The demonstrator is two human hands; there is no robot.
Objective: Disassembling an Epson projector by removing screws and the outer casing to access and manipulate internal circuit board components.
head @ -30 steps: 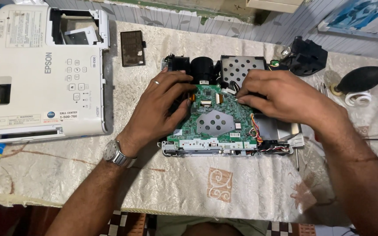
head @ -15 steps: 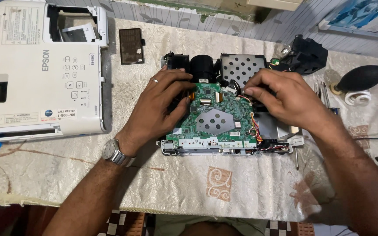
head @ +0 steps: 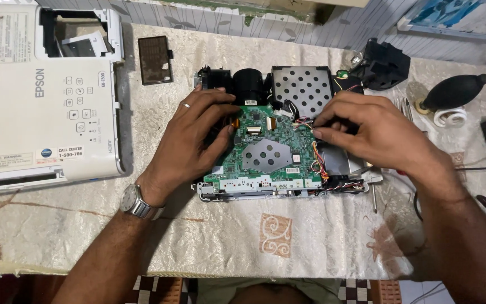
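Observation:
An opened projector chassis [head: 288, 191] lies on the table with its green circuit board [head: 265, 152] facing up. My left hand [head: 192, 141], with a ring and a wristwatch [head: 136, 202], grips the chassis's left side, thumb on the board's edge and fingers by the black lens [head: 248, 84]. My right hand [head: 378, 132] pinches a bundle of thin coloured wires [head: 305, 121] at the board's upper right corner. More coloured wires [head: 317, 163] run down the board's right edge. A perforated metal plate [head: 302, 84] sits behind the board.
The white projector top cover [head: 40, 101] lies at the left, a small dark lid [head: 154, 59] beside it. At the back right are a black housing part [head: 386, 62] and a black air blower [head: 454, 93]. A thin metal tool [head: 373, 197] lies to the right of the chassis.
My right hand has drawn back from the middle of the board to its upper right corner, fingers now pinched on the wires. The left hand has stayed in place.

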